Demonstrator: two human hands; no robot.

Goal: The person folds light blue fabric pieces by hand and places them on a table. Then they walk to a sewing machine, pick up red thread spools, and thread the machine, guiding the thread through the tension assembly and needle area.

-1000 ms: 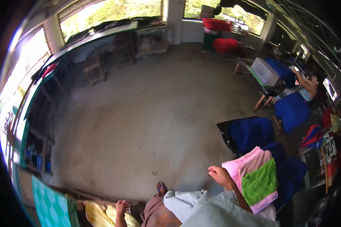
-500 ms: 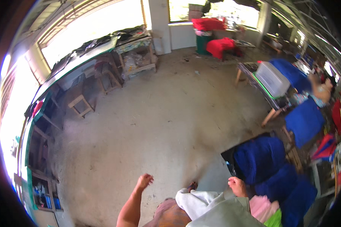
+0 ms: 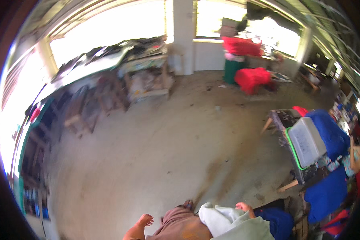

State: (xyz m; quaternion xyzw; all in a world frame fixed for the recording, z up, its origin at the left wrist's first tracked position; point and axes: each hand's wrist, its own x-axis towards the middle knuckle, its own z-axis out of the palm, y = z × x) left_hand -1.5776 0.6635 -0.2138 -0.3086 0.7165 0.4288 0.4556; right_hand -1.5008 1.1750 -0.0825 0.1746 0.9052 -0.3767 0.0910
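Observation:
My left hand (image 3: 145,219) hangs low over the floor, fingers loosely bent and a little apart, with nothing in it. A pale grey-white cloth (image 3: 236,224) lies draped against my right side and over my right forearm. Past its edge shows my right hand (image 3: 243,206), half curled, with no object visible in it. Behind that hand, at the lower right, is a dark blue bundle of cloth (image 3: 277,221). My brownish clothing (image 3: 180,224) and one foot (image 3: 188,204) show at the bottom.
A table (image 3: 286,120) at right bears a translucent bin (image 3: 307,142) with a green rim and blue cloth (image 3: 328,132); a person (image 3: 356,160) sits beside it. Red cloth (image 3: 252,80) and a green drum (image 3: 233,71) stand far back. Wooden stools (image 3: 78,114) and a long bench line the left.
The view has shifted forward and upward: the right-hand table now appears lower, and the blue bundles have slid toward the lower edge. Both hands sit lower in the picture.

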